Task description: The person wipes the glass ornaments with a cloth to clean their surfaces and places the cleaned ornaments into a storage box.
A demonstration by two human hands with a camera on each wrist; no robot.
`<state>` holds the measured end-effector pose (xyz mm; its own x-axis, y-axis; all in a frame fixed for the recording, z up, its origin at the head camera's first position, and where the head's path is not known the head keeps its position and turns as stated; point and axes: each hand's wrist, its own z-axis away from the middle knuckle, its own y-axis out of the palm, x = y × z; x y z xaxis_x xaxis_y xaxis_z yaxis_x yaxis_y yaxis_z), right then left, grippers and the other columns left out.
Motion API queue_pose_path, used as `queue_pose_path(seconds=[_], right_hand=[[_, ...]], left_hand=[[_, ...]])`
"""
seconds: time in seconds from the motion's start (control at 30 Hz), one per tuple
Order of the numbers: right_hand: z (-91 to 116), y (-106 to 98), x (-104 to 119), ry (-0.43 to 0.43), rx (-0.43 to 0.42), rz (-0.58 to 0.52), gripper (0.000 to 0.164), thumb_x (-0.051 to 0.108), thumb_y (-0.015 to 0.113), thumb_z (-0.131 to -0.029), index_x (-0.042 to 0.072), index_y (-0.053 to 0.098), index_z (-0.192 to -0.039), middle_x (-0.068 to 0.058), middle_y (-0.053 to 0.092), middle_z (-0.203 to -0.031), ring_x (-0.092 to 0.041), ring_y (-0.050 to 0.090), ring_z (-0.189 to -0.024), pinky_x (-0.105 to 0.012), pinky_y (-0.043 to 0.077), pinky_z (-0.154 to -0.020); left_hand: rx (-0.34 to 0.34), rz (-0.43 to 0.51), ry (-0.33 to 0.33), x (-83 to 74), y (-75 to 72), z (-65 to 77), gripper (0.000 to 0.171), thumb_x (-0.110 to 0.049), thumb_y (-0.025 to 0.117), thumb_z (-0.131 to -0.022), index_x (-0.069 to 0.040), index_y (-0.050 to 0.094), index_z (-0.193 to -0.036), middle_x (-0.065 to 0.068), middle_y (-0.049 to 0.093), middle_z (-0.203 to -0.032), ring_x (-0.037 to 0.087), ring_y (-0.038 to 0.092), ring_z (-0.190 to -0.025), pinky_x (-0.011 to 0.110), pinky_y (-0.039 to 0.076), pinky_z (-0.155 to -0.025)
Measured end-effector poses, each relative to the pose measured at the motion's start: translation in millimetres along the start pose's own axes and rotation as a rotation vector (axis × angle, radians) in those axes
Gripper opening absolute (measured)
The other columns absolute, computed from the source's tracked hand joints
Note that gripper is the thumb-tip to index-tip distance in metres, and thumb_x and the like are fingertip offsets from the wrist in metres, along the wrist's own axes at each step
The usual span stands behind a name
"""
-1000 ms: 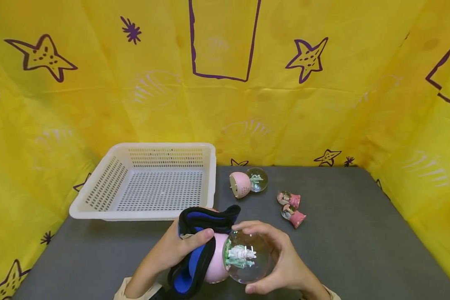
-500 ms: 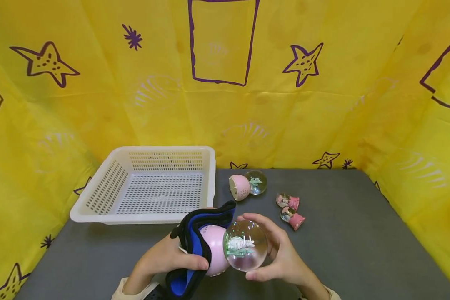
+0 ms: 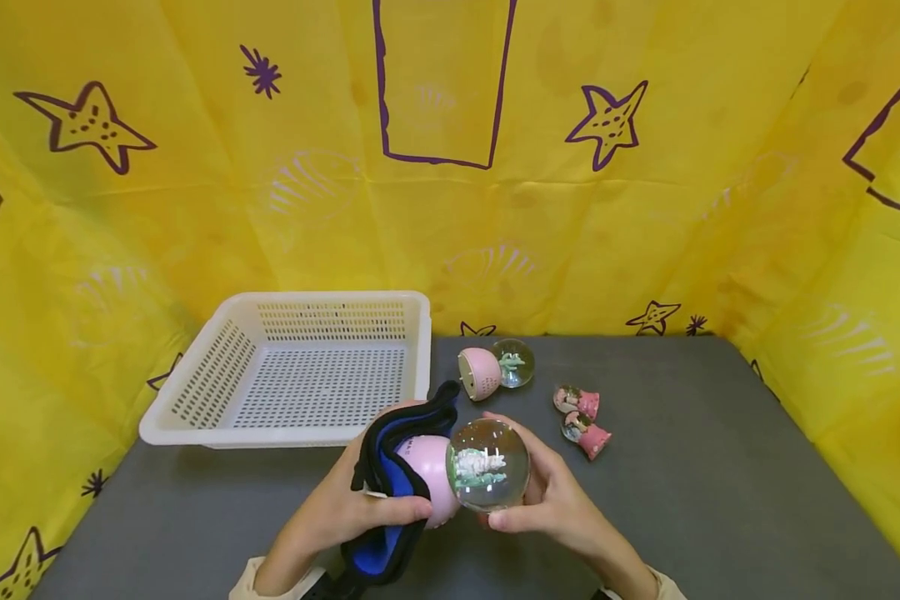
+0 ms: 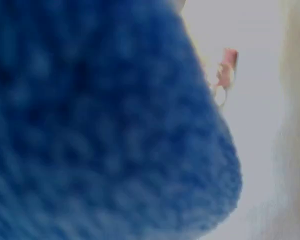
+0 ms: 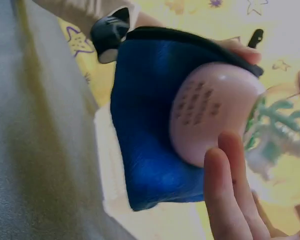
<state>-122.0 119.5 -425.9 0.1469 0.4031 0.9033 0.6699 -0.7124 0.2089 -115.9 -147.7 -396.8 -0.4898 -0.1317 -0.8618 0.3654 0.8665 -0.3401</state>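
A snow globe (image 3: 487,467) with a pink base and a clear ball lies on its side between both hands in the head view. White and green figures are inside the ball. My left hand (image 3: 337,504) grips a blue cloth with black edging (image 3: 378,550) wrapped about the pink base, the thumb pressing from the near side. Around the ball's right side curl the fingers and thumb of my right hand (image 3: 555,496). In the right wrist view, rows of dark lettering show on the pink base (image 5: 215,112). Blurred cloth (image 4: 105,120) fills most of the left wrist view.
A white perforated basket (image 3: 285,437) stands behind the left hand on the grey table (image 3: 720,500). Another pink-based snow globe (image 3: 482,373) lies at the back. Two small pink globes, one farther back (image 3: 587,404) and one nearer (image 3: 594,442), lie to the right.
Both hands have lifted the snow globe slightly, moving it away from the person. The cloth has shifted along the base, and the right fingers have moved around the ball.
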Motion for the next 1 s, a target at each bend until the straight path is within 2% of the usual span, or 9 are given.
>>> queue_pose_path(seconds=[0.17,0.23,0.33,0.47,0.6,0.77,0.87,1.0], right_hand=[[0,-2,-1,-0.008,-0.028,0.088,0.083,-0.004,0.074,-0.081,-0.005,0.029,-0.150,-0.012,0.051,-0.139,-0.016,0.058,-0.118,-0.030,0.056,-0.092],[1,-2,-2,-0.005,-0.051,0.135,0.078,0.001,0.074,-0.082,-0.006,0.033,-0.148,-0.015,0.053,-0.136,-0.015,0.059,-0.114,-0.028,0.056,-0.090],[3,-1,-3,0.003,-0.097,0.199,0.071,0.004,0.073,-0.082,-0.005,0.039,-0.144,-0.021,0.054,-0.132,-0.015,0.061,-0.109,-0.028,0.057,-0.085],[3,3,-1,0.000,-0.150,0.288,0.069,-0.003,0.074,-0.078,-0.003,0.045,-0.141,-0.026,0.054,-0.127,-0.015,0.063,-0.102,-0.031,0.059,-0.079],[5,9,0,-0.057,-0.178,0.414,0.073,-0.004,0.081,-0.072,0.000,0.049,-0.138,-0.021,0.058,-0.126,-0.014,0.063,-0.101,-0.029,0.058,-0.080],[4,13,-3,-0.224,-0.144,0.564,0.081,0.007,0.092,-0.064,0.003,0.052,-0.135,-0.013,0.065,-0.118,-0.016,0.065,-0.097,-0.028,0.057,-0.080],[2,12,-4,-0.326,-0.103,0.600,0.082,0.013,0.094,-0.063,0.002,0.053,-0.133,-0.014,0.065,-0.118,-0.017,0.064,-0.099,-0.026,0.056,-0.084],[-1,13,-4,-0.438,-0.034,0.641,0.083,0.018,0.096,-0.061,0.000,0.055,-0.131,-0.016,0.062,-0.122,-0.019,0.061,-0.108,-0.024,0.053,-0.092]], left_hand=[[-0.007,-0.249,0.015,-5.4,8.2,1.4,0.093,-0.038,0.090,-0.071,-0.024,0.039,-0.148,-0.004,0.051,-0.142,0.014,0.055,-0.119,0.031,0.050,-0.097],[-0.003,-0.328,0.006,-8.7,11.8,2.3,0.095,-0.047,0.089,-0.069,-0.027,0.039,-0.147,-0.006,0.049,-0.143,0.013,0.054,-0.122,0.032,0.049,-0.099],[0.000,-0.386,0.022,-12.6,15.5,1.7,0.094,-0.051,0.087,-0.069,-0.027,0.040,-0.146,-0.005,0.046,-0.145,0.013,0.055,-0.122,0.035,0.052,-0.097],[-0.029,-0.437,0.056,-14.8,18.5,0.5,0.089,-0.050,0.086,-0.072,-0.026,0.042,-0.145,-0.004,0.048,-0.143,0.012,0.059,-0.115,0.035,0.054,-0.095],[-0.066,-0.454,0.043,-14.8,20.9,-0.2,0.082,-0.049,0.083,-0.075,-0.026,0.044,-0.143,-0.007,0.052,-0.139,0.011,0.060,-0.116,0.036,0.053,-0.098],[-0.078,-0.439,-0.058,-15.3,19.9,0.6,0.076,-0.053,0.079,-0.077,-0.033,0.045,-0.142,-0.014,0.052,-0.139,0.008,0.057,-0.120,0.038,0.051,-0.102],[-0.071,-0.370,-0.113,-15.1,16.8,0.7,0.070,-0.050,0.079,-0.079,-0.036,0.047,-0.140,-0.016,0.054,-0.138,0.007,0.058,-0.120,0.035,0.051,-0.101],[-0.041,-0.222,-0.170,-12.1,11.1,0.3,0.056,-0.037,0.076,-0.087,-0.035,0.051,-0.137,-0.014,0.062,-0.131,0.008,0.063,-0.110,0.029,0.053,-0.093]])
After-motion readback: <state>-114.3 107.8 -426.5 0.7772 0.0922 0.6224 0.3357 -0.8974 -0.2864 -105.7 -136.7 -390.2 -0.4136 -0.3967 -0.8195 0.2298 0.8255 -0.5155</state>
